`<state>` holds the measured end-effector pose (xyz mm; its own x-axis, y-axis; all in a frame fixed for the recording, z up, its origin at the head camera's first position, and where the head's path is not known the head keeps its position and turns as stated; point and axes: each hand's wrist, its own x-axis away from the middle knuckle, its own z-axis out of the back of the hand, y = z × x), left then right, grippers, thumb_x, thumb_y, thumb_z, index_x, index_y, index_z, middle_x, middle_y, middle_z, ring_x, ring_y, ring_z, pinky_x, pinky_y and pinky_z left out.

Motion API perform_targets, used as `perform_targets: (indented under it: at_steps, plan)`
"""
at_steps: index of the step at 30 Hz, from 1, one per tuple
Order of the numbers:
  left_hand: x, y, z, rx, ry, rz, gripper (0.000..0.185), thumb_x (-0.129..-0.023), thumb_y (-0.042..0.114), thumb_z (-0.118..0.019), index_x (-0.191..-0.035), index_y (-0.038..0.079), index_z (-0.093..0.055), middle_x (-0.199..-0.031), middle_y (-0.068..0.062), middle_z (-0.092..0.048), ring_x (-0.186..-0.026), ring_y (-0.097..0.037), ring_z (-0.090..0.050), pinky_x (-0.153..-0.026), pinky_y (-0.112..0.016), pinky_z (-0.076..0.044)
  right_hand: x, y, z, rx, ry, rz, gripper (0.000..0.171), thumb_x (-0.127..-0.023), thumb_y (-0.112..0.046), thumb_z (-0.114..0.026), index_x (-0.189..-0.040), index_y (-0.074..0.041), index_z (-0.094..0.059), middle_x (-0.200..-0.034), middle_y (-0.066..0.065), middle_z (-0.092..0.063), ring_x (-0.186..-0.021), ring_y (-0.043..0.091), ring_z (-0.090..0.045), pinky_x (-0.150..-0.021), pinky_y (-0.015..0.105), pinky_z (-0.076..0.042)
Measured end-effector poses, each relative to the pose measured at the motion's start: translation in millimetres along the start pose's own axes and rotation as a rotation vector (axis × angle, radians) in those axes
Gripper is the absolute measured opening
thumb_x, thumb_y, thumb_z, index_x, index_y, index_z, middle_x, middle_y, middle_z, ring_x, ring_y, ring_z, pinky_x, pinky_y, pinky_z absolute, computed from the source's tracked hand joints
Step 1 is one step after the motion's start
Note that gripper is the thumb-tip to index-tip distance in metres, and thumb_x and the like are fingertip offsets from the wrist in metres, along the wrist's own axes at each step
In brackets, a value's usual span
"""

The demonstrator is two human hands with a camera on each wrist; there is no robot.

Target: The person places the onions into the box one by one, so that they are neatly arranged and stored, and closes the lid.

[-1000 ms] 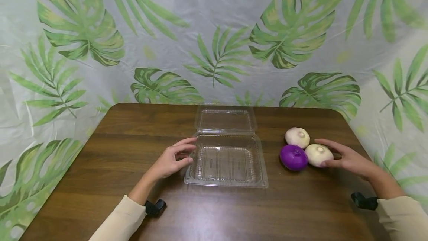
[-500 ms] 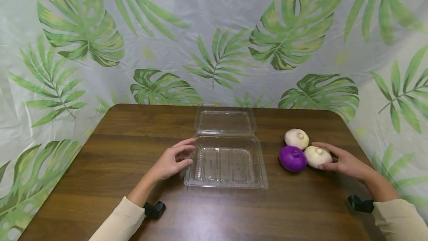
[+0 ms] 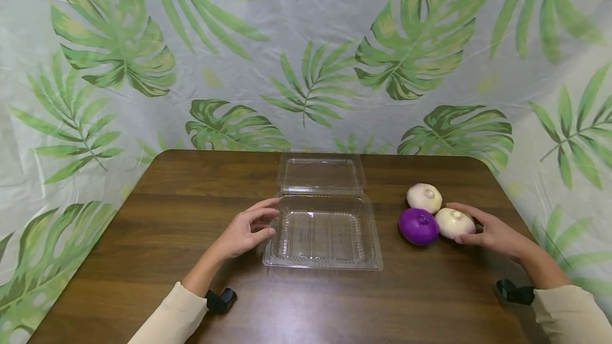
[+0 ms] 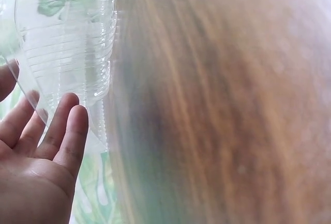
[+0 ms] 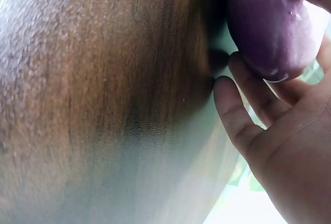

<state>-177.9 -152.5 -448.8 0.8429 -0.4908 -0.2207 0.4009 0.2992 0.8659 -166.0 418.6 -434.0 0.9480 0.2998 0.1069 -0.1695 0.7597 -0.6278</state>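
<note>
A clear plastic clamshell container (image 3: 317,267) lies on the brown wooden table with its lid (image 3: 322,174) folded back. My left hand (image 3: 246,231) is at the container's left rim, its fingers loosely spread; the left wrist view shows the fingertips (image 4: 77,123) close against the clear wall. Three turnips sit in a cluster at the right. My right hand (image 3: 494,231) holds the right-hand white turnip (image 3: 453,223) between thumb and fingers; from the right wrist this turnip (image 5: 274,32) looks purple underneath. Against it sit a purple turnip (image 3: 418,227) and another white turnip (image 3: 424,198).
A leaf-patterned cloth (image 3: 315,31) hangs behind and beside the table (image 3: 306,312). Bare wood separates the container from the turnips. Each wrist carries a black camera, such as the left one (image 3: 221,300).
My right hand has moved slightly left and closed in on the right-hand white turnip, then stayed there. The left hand keeps its place at the container.
</note>
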Motion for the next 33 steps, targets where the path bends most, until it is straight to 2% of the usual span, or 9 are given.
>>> perform_targets:
  at_steps: [7,13,15,17,20,22,25,29,33]
  plan:
    - [0.1,-1.0,-1.9,-0.001,-0.005,0.01,0.042,-0.09,0.002,-0.067,-0.13,-0.006,-0.059,-0.156,-0.017,-0.041,-0.126,-0.039,-0.057,-0.099,-0.047,-0.053,1.7,1.9,0.2,0.017,0.009,0.023,0.075,-0.087,-0.026,-0.076,-0.151,-0.01,-0.04,-0.148,0.026,-0.043,-0.106,-0.026,-0.032,-0.078,0.017,-0.044]
    - [0.8,-2.7,-3.3,0.007,-0.008,0.015,0.043,-0.09,0.002,-0.067,-0.131,-0.006,-0.058,-0.156,-0.016,-0.04,-0.127,-0.04,-0.057,-0.099,-0.049,-0.052,3.2,2.0,1.2,0.012,0.004,0.013,0.075,-0.087,-0.026,-0.076,-0.15,-0.01,-0.04,-0.147,0.025,-0.044,-0.104,-0.023,-0.037,-0.076,0.017,-0.046]
    - [0.0,-3.5,-3.2,0.007,-0.007,0.009,0.043,-0.09,0.002,-0.067,-0.131,-0.007,-0.058,-0.156,-0.017,-0.041,-0.126,-0.04,-0.057,-0.099,-0.049,-0.052,4.4,2.1,2.9,0.004,0.002,0.007,0.075,-0.087,-0.027,-0.076,-0.151,-0.01,-0.04,-0.145,0.015,-0.046,-0.104,-0.022,-0.041,-0.076,0.017,-0.047]
    - [-1.0,-3.1,-2.6,0.009,-0.008,0.005,0.043,-0.09,0.002,-0.067,-0.131,-0.007,-0.058,-0.156,-0.017,-0.041,-0.127,-0.04,-0.056,-0.099,-0.049,-0.052,6.2,2.3,5.2,-0.009,0.01,0.004,0.075,-0.087,-0.027,-0.076,-0.151,-0.011,-0.04,-0.141,-0.003,-0.047,-0.103,-0.019,-0.045,-0.076,0.018,-0.047]
    - [-2.3,-1.6,-1.8,0.013,-0.014,0.002,0.044,-0.09,0.002,-0.067,-0.131,-0.008,-0.058,-0.156,-0.017,-0.041,-0.127,-0.04,-0.056,-0.099,-0.049,-0.052,9.6,3.7,10.9,-0.019,0.028,0.021,0.074,-0.087,-0.024,-0.076,-0.151,-0.011,-0.04,-0.132,-0.028,-0.039,-0.103,-0.018,-0.048,-0.074,0.018,-0.047]
    - [-2.4,-1.4,-1.3,0.01,-0.018,0.002,0.044,-0.09,0.002,-0.067,-0.132,-0.007,-0.058,-0.156,-0.017,-0.04,-0.127,-0.04,-0.056,-0.099,-0.049,-0.052,11.0,4.8,14.9,-0.025,0.047,0.035,0.074,-0.087,-0.022,-0.076,-0.151,-0.013,-0.04,-0.127,-0.038,-0.035,-0.101,-0.017,-0.05,-0.073,0.018,-0.047]
    - [-2.0,-2.0,-0.6,0.011,-0.013,-0.002,0.043,-0.09,0.002,-0.067,-0.131,-0.008,-0.058,-0.156,-0.018,-0.041,-0.127,-0.04,-0.056,-0.099,-0.05,-0.052,11.1,6.5,20.6,-0.04,0.066,0.056,0.073,-0.088,-0.016,-0.075,-0.152,-0.014,-0.04,-0.125,-0.041,-0.036,-0.099,-0.014,-0.053,-0.071,0.018,-0.048]
    - [-1.5,-3.2,0.0,0.014,-0.004,-0.003,0.043,-0.09,0.001,-0.067,-0.13,-0.008,-0.058,-0.155,-0.018,-0.041,-0.127,-0.041,-0.057,-0.099,-0.049,-0.052,10.1,7.8,27.4,-0.075,0.062,0.075,0.073,-0.09,-0.009,-0.071,-0.154,-0.015,-0.036,-0.127,-0.038,-0.037,-0.099,-0.011,-0.054,-0.071,0.018,-0.048]
    - [-1.5,-2.4,0.9,0.012,-0.003,0.007,0.043,-0.09,0.001,-0.067,-0.131,-0.007,-0.058,-0.156,-0.016,-0.041,-0.127,-0.04,-0.056,-0.1,-0.049,-0.051,11.4,8.7,33.3,-0.071,0.064,0.071,0.074,-0.091,-0.009,-0.069,-0.155,-0.016,-0.033,-0.128,-0.038,-0.034,-0.099,-0.013,-0.053,-0.07,0.018,-0.049]
